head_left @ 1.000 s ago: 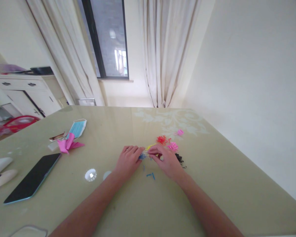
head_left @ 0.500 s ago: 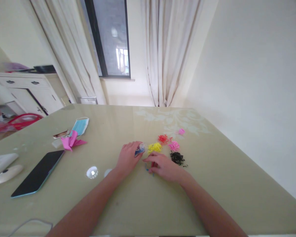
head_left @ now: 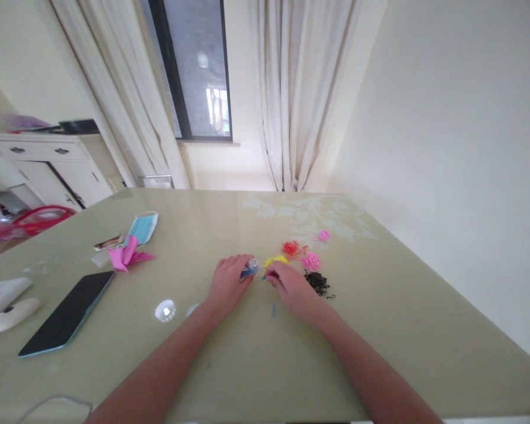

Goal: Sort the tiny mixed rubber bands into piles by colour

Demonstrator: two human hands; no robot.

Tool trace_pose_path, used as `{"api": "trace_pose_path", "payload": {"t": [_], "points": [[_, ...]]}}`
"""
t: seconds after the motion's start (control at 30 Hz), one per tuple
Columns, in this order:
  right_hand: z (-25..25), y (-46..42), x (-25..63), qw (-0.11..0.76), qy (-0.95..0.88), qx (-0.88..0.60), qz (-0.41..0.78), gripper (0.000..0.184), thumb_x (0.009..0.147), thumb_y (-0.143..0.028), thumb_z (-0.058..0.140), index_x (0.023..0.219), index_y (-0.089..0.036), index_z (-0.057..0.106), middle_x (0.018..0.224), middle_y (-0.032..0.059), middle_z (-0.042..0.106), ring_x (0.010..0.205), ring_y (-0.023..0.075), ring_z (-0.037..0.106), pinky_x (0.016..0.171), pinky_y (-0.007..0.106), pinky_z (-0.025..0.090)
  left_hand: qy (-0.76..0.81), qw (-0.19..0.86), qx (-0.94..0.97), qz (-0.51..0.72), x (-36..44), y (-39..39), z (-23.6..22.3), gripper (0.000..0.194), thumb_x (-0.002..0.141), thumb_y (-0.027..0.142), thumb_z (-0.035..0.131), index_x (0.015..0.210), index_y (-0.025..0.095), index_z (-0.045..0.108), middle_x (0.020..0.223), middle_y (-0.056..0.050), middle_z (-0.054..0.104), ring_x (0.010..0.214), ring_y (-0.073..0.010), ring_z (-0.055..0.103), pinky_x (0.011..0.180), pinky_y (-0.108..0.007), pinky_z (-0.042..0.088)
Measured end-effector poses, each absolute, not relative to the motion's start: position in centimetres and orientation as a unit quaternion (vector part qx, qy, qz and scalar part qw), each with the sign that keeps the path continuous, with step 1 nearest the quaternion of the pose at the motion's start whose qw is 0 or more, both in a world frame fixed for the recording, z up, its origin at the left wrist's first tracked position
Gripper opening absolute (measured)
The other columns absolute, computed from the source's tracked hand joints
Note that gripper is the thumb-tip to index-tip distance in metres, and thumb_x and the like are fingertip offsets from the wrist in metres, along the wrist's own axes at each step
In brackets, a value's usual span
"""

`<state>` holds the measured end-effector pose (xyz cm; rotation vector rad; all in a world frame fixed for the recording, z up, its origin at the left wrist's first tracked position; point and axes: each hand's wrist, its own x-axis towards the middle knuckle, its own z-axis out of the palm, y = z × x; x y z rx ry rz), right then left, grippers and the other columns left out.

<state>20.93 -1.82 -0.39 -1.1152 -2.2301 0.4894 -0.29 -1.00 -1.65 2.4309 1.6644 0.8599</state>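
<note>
My left hand (head_left: 227,281) is closed round a small clear container (head_left: 251,269) with blue bits inside, held tilted on the olive table (head_left: 256,359). My right hand (head_left: 291,287) pinches a tiny blue piece (head_left: 264,277) right at the container's mouth. Small heaps of coloured pieces lie just beyond: yellow (head_left: 277,259), red (head_left: 291,249), pink (head_left: 311,260), and black (head_left: 318,283) beside my right hand. One loose blue piece (head_left: 272,309) lies on the table near my right wrist.
A dark phone (head_left: 66,313) lies at the left, with a white lid (head_left: 165,310) between it and my left arm. Farther left are a pink paper bow (head_left: 126,257), a blue face mask (head_left: 142,228) and a white mouse (head_left: 9,314). A wall runs along the right.
My right hand dipped to the table for a loose blue piece, then rose back to the container's mouth with it. The left hand kept hold of the container.
</note>
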Motion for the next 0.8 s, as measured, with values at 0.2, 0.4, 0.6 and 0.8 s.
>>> {"api": "trace_pose_path", "payload": {"t": [0.2, 0.4, 0.6, 0.8], "points": [[0.0, -1.5, 21.3, 0.404, -0.802, -0.410, 0.158, 0.013, 0.102, -0.026, 0.061, 0.095, -0.022, 0.071, 0.087, 0.0044, 0.074, 0.079, 0.0202, 0.069, 0.076, 0.033, 0.054, 0.513, 0.017, 0.825, 0.236, 0.1, -1.4, -1.6, 0.033, 0.089, 0.014, 0.067, 0.120, 0.024, 0.066, 0.114, -0.005, 0.076, 0.108, -0.0273, 0.068, 0.096, -0.043, 0.046], [-0.5, -1.7, 20.8, 0.433, -0.774, -0.416, 0.199, 0.012, 0.097, -0.034, 0.070, 0.096, -0.022, 0.072, 0.084, 0.0036, 0.077, 0.073, 0.0196, 0.071, 0.068, 0.031, 0.057, 0.490, 0.003, 0.843, 0.222, 0.1, -1.6, -1.6, 0.033, 0.089, 0.015, 0.068, 0.121, 0.024, 0.066, 0.112, -0.007, 0.076, 0.107, -0.0282, 0.068, 0.098, -0.044, 0.045], [1.6, -1.5, 22.6, 0.400, -0.793, -0.384, 0.252, 0.011, 0.097, -0.023, 0.068, 0.099, -0.021, 0.078, 0.094, 0.0056, 0.076, 0.082, 0.0187, 0.070, 0.074, 0.029, 0.055, 0.507, 0.139, 0.775, 0.351, 0.1, -1.0, -1.7, 0.021, 0.094, 0.029, 0.066, 0.114, 0.023, 0.066, 0.108, -0.005, 0.077, 0.099, -0.0239, 0.070, 0.090, -0.037, 0.051], [1.7, -2.0, 23.8, 0.148, -0.865, -0.347, 0.330, 0.013, 0.083, -0.011, 0.080, 0.091, -0.020, 0.082, 0.098, 0.0032, 0.069, 0.078, 0.0157, 0.067, 0.074, 0.027, 0.053, 0.537, 0.228, 0.684, 0.437, -0.2, -0.5, -1.6, 0.031, 0.093, 0.049, 0.067, 0.109, 0.022, 0.065, 0.095, -0.002, 0.076, 0.086, -0.0204, 0.071, 0.080, -0.032, 0.055]]}}
